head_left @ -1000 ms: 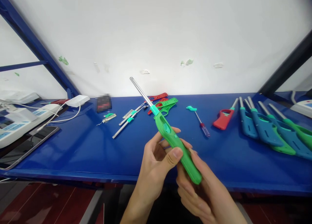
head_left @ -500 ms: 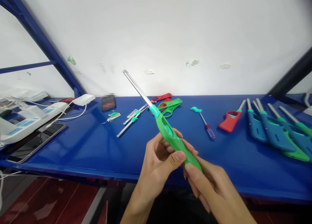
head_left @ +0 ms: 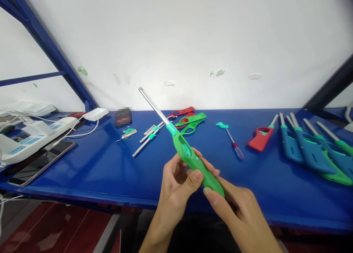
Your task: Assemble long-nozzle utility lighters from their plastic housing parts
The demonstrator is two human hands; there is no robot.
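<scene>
A green lighter (head_left: 202, 171) with a long metal tube is held over the front of the blue table, its tube pointing up and to the left. My left hand (head_left: 176, 194) is closed round the middle of its handle, thumb on top. At the lower end of the handle my right hand (head_left: 237, 205) grips it between thumb and fingers. Behind the tube lie green handle shells (head_left: 197, 120) and red handle shells (head_left: 187, 110). Loose metal tubes (head_left: 143, 145) with teal collars lie left of the lighter.
A screwdriver (head_left: 237, 150), a red lighter (head_left: 259, 138) and several blue lighters (head_left: 317, 157) lie on the right of the blue table (head_left: 96, 172). At the left are a phone (head_left: 41, 163), a white power strip (head_left: 35, 139) and cables. A white wall stands behind.
The green lighter has shifted slightly left and down at its tip, with both hands moving a little left along with it. Both hands keep their grip.
</scene>
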